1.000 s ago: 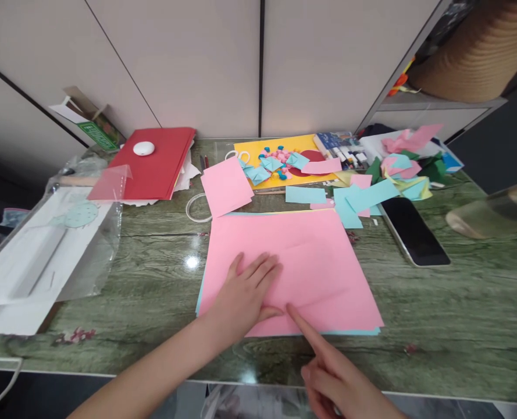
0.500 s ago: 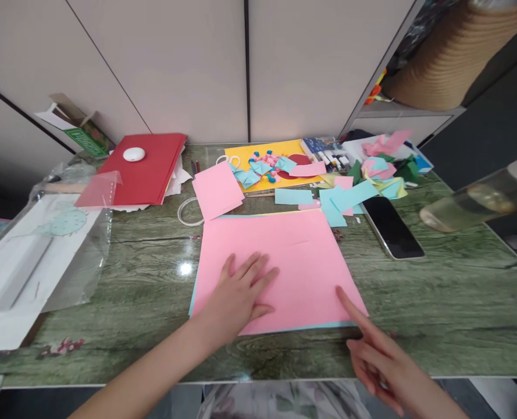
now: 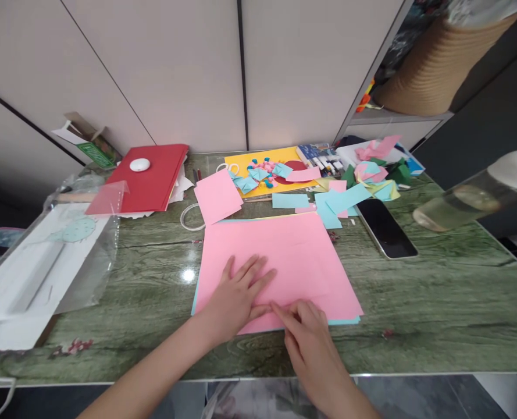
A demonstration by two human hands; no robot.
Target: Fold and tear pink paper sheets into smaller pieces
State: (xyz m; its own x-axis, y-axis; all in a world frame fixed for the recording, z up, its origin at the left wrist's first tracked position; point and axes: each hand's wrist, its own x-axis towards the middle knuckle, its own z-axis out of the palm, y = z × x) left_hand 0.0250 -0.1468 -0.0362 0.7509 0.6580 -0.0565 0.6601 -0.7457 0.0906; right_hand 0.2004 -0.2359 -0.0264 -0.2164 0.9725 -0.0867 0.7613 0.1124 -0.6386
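Left hand lies flat, fingers spread, pinning pink sheet near tabletop front edge; right hand fingertips press its near edge. Crease best run slowly outward, stack aligned.

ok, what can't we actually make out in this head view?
- Right hand: fingertips curl at the near edge of the big pink sheet; pinching or only pressing, unclear.
- Sheets stacked under it: only a blue edge shows; the pink sheet covers the rest.
- Left hand: flat on the sheet, hiding any crease beneath.
- Marker box print: too small to read.
- Bottle: blurred, cut off by the right edge.
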